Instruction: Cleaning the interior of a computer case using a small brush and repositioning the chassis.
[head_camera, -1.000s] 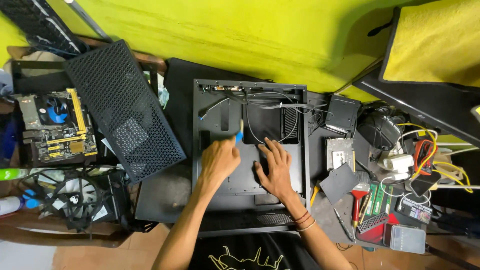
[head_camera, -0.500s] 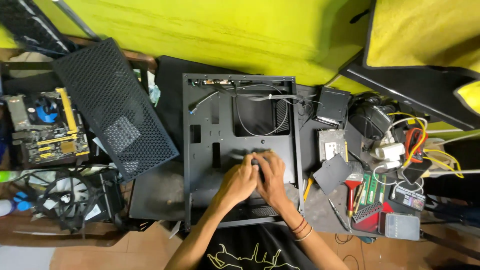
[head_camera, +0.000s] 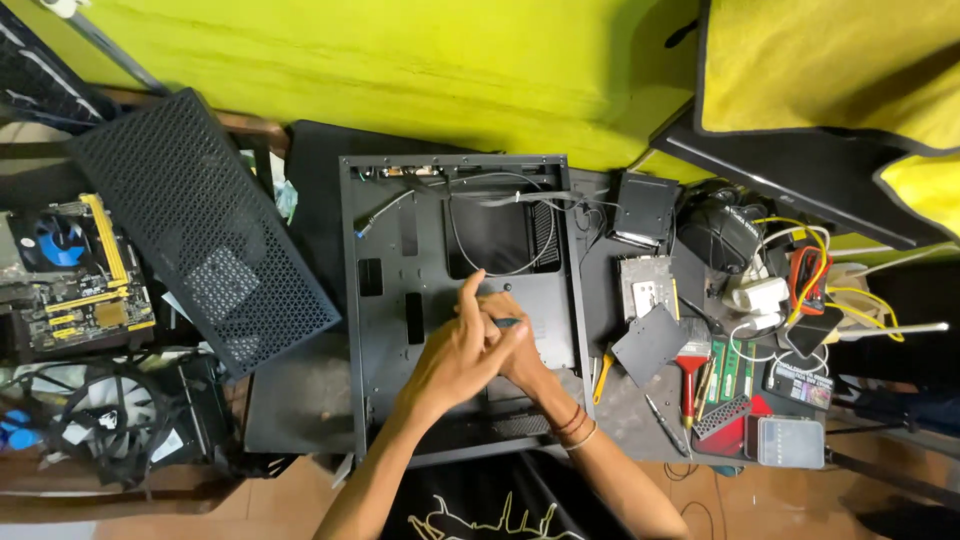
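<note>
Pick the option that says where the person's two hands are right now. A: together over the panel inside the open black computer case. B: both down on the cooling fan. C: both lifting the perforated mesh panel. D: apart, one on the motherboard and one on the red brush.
A: the left hand and right hand are clasped together over the inner panel of the open black computer case, with a slim dark tool tip showing between them.
</note>
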